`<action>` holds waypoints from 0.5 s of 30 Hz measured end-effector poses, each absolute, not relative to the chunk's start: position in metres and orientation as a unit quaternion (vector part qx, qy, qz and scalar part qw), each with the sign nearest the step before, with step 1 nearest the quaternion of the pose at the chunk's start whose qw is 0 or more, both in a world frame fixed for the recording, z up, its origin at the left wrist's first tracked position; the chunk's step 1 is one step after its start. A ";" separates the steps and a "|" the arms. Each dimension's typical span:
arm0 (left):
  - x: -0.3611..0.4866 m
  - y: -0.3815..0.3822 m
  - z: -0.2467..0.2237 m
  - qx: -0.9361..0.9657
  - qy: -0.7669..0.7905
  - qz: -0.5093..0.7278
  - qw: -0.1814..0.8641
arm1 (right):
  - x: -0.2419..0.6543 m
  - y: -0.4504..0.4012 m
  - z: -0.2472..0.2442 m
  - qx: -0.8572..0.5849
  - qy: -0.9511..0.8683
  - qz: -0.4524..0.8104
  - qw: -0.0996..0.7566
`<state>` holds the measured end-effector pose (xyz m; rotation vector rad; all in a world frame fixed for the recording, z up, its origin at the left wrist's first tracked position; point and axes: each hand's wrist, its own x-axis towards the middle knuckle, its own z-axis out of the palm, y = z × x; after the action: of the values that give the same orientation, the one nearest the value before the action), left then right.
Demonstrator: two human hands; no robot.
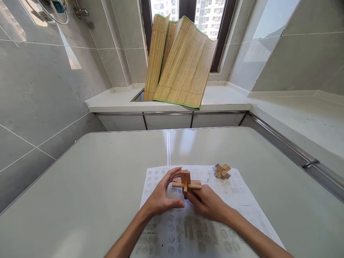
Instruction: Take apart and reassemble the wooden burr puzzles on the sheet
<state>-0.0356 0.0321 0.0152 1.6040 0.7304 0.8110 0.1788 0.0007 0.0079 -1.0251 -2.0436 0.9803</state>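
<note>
A wooden interlocking burr puzzle, made of crossing sticks, is held above the printed sheet. My right hand grips it from the right, with its fingers closed around the right and lower side. On the other side, my left hand curves in a wide C, thumb well apart from the fingers. Its fingertips reach behind the upper left of the puzzle, and I cannot tell whether they touch it. Farther back on the sheet's right side sits a second, assembled wooden burr puzzle.
The sheet, covered with small puzzle diagrams, lies on a glossy white table. Behind the table runs a white ledge, where a folded bamboo mat leans by the window. Grey tiled walls stand at both sides.
</note>
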 end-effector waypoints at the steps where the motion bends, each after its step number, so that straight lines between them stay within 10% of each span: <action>1: -0.034 0.032 0.015 0.678 0.314 0.339 0.571 | 0.177 0.001 0.007 -0.385 -0.780 0.375 0.320; 15: -0.023 0.030 0.018 0.681 0.369 0.340 0.533 | 0.194 0.005 -0.009 -0.392 -0.599 0.571 0.402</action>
<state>-0.0228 0.0300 0.0178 1.6242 0.8810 0.8100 0.1945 0.0054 -0.0094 -0.9900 -1.5128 1.4439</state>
